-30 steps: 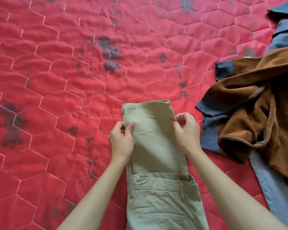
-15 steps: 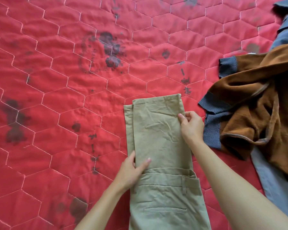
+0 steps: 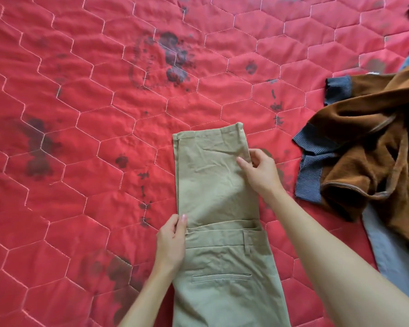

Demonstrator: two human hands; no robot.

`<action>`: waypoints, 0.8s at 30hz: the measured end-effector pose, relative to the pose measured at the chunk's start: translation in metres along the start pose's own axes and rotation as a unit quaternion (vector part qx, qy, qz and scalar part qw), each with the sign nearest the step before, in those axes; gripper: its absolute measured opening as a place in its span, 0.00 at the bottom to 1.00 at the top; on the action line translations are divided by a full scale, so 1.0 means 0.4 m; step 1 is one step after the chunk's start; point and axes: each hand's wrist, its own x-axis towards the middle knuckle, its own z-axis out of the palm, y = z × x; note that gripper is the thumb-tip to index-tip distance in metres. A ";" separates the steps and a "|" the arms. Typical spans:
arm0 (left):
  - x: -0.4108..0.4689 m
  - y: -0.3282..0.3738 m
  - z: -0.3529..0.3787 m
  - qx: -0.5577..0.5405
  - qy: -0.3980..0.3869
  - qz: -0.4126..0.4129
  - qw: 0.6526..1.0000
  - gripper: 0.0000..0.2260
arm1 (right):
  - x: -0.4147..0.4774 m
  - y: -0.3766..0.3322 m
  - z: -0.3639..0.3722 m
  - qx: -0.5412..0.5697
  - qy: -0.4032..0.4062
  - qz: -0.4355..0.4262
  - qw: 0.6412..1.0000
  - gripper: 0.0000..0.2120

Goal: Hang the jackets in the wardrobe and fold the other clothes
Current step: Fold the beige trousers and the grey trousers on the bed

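The left hand (image 3: 172, 241) has slid down the folded khaki trousers (image 3: 213, 185) to the waistband and pinches their left edge. The right hand (image 3: 260, 171) pinches the right edge, likely to square the fold on the red quilt (image 3: 80, 90). The brown jacket (image 3: 376, 149) waits beside them.

No text, brand, number or sign can be read: none on the trousers (image 3: 217, 180), none on the jacket (image 3: 368, 156), none on the quilt (image 3: 80, 90).
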 end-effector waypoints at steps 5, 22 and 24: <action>-0.029 0.000 -0.023 0.034 0.040 0.040 0.998 0.19 | 0.007 -0.015 0.036 0.016 0.029 -0.022 0.999 0.09; -0.244 -0.148 -0.046 0.199 0.037 -0.043 0.978 0.33 | -0.317 0.210 0.001 -0.398 -0.069 -0.343 0.848 0.20; -0.302 -0.167 -0.042 0.196 0.020 -0.068 0.978 0.37 | -0.351 0.215 -0.027 -0.361 -0.063 -0.264 0.892 0.23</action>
